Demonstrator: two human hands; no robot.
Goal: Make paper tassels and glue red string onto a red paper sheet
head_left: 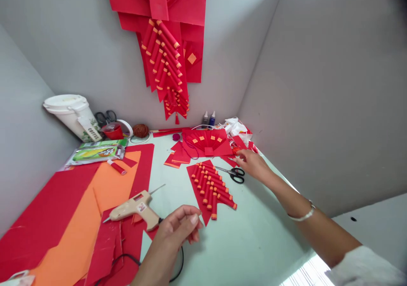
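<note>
Low in the middle, my left hand (181, 228) has its fingers curled and the thumb against the index finger; whatever may be between them is too small to tell. My right hand (252, 164) reaches to the far right over red paper scraps, fingertips close together, and I cannot make out what they pinch. Black-handled scissors (237, 175) lie just beside it. Between the hands rests a red paper piece with rows of red paper rolls (210, 186), banded orange at the ends. A beige glue gun (136, 209) lies left of my left hand.
Red and orange paper sheets (76, 218) cover the table's left side. A white bucket (68, 114), a yarn ball (140, 130) and a red paper fan (206, 141) stand or lie along the back. A red paper decoration (162, 52) hangs on the wall.
</note>
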